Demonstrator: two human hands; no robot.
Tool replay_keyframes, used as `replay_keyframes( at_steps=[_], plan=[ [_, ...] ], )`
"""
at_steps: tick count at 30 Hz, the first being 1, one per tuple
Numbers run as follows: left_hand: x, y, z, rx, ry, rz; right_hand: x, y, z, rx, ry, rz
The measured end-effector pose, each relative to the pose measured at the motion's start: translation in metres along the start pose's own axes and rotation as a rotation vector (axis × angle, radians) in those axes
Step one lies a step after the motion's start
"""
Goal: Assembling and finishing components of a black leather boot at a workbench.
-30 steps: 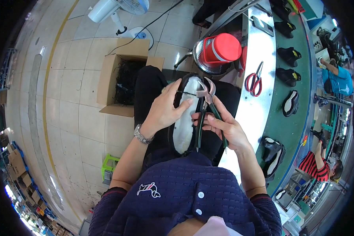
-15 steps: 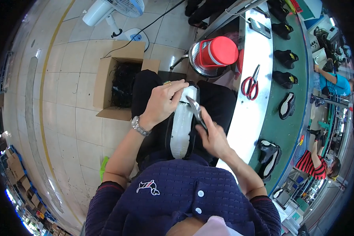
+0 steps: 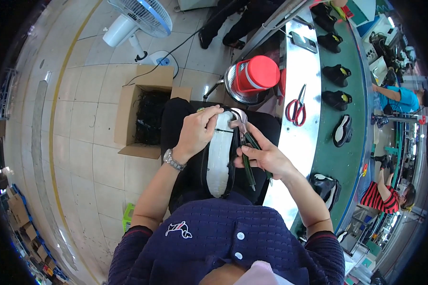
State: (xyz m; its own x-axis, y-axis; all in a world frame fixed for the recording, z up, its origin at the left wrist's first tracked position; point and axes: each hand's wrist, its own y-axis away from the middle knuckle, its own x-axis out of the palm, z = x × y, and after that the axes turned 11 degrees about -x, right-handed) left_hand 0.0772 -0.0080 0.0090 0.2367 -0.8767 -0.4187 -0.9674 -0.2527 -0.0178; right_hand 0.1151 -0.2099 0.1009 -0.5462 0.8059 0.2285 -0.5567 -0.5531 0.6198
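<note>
Since 0.5 seconds back, both hands are shifting the pliers' head up to the toe end. Lying sole-up along the lap, the shoe [image 3: 220, 156] is being steadied by the left hand [image 3: 198, 130], its fingers [image 3: 209, 115] clamped over the toe rim. Beside it, the right hand [image 3: 264, 156] is gripping green-handled pliers [image 3: 246, 147], whose metal head is touching the toe edge between both hands' fingers.

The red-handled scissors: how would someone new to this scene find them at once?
Start at the long metal bench edge that runs beside the green conveyor belt. The red-handled scissors lie flat on that metal strip, just right of the red bucket. Unlike the green-handled pliers in the right hand, nobody holds them, and they are the only red-handled tool there.
</note>
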Motion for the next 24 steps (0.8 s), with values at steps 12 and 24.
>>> replay_keyframes(
  at_steps=[12, 24],
  plan=[
    [-0.002, 0.002, 0.004, 0.08, 0.019, -0.002, 0.008, -0.002, -0.032, -0.311, 0.599, -0.114],
    [0.0, 0.0, 0.006, 0.215, -0.205, 0.03, 0.018, -0.014, 0.017, -0.7, 1.042, -0.376]
  ],
)
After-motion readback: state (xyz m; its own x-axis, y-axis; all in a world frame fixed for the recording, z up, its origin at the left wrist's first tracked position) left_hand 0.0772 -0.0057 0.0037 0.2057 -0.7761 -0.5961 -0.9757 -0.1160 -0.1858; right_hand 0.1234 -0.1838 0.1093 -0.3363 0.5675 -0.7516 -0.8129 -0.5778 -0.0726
